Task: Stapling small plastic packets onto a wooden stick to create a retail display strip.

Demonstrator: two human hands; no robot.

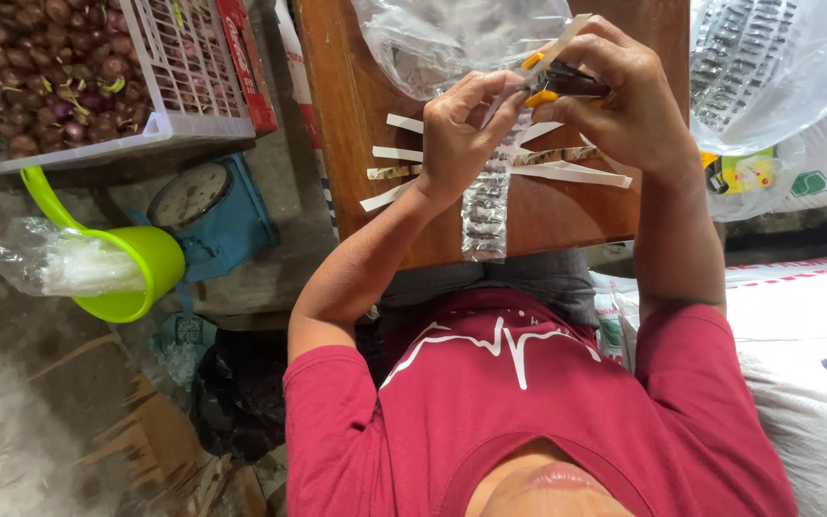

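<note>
Now, both hands up over wooden board [356, 144]. Left hand [459, 134] pinches top of long clear strip of small packets [486, 206], fingers closed on it; strip hangs down past board's near edge. Right hand [624, 96] clenched around yellow-handled scissors [552, 81], blades at strip's upper end, white paper strip [562, 46] sticking up beside them. Cut white strips [567, 172] scattered on board under hands. Clear plastic bag [452, 38] beyond. Off to side: green scoop [136, 273], blue scale [212, 211], white crate of shallots [78, 67].
</note>
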